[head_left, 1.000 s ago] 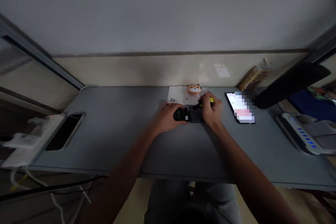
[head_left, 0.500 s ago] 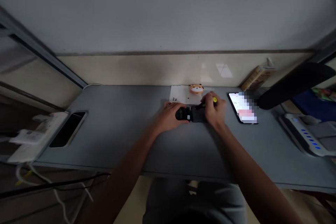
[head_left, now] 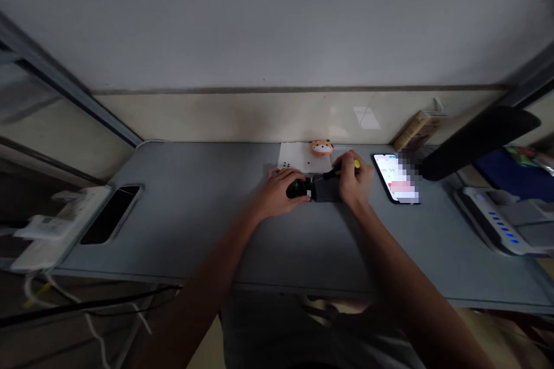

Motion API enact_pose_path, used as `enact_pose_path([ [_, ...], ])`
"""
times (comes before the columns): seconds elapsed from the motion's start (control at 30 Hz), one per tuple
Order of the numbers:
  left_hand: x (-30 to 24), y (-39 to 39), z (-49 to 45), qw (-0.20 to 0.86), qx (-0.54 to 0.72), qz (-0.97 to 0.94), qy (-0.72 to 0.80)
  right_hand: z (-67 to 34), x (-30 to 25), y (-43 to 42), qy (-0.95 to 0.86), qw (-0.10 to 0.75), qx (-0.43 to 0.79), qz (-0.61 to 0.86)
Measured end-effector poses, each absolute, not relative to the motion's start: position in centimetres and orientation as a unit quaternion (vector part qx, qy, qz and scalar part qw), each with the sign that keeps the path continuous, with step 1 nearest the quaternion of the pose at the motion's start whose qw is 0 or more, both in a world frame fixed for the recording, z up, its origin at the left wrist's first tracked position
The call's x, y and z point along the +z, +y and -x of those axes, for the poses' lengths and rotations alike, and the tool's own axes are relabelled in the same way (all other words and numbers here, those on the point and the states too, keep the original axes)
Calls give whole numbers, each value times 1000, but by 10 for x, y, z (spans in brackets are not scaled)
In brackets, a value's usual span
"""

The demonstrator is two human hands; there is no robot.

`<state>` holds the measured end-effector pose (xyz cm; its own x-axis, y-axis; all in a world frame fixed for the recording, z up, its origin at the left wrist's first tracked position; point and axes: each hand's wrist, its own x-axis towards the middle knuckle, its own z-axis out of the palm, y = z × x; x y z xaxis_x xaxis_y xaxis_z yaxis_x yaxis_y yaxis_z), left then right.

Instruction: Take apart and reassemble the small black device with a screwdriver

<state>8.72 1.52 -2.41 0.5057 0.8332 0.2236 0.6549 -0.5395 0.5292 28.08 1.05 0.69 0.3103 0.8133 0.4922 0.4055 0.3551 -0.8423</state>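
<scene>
A dark, flat device [head_left: 328, 190], like a phone with its back off, lies lengthwise on the grey desk. My left hand [head_left: 281, 191] grips its left end, thumb along the near edge and fingers over the far edge. In my right hand [head_left: 355, 180] is a screwdriver [head_left: 332, 174] with a black and yellow handle. Its thin shaft slants down to the left, and the tip is at the device's inner parts beside my left fingers. Whether the tip sits in a screw is too small to tell. Behind the device, several tiny dark screws [head_left: 286, 165] rest on white paper [head_left: 298, 153].
An orange animal-faced object [head_left: 322, 147] sits on the paper. To the right are a lit phone [head_left: 392, 176], a black cylinder [head_left: 480, 141], a box [head_left: 418, 131] and a power strip [head_left: 497, 222]. Another phone [head_left: 111, 214] and a white power strip [head_left: 80, 225] lie left.
The screwdriver's thin shaft now shows more clearly, its tip slightly further left over the device. My left hand keeps its grip. The whole view has shifted a little.
</scene>
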Motion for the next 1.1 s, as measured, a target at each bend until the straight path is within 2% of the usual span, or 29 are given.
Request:
enact_pose_path([
  [0.47, -35, 22, -85, 151, 289, -830, 453, -283, 11, 11, -506, 647, 182, 541],
  [1.1, -41, 22, -86, 144, 317, -835, 425, -283, 8, 12, -511, 653, 169, 533],
])
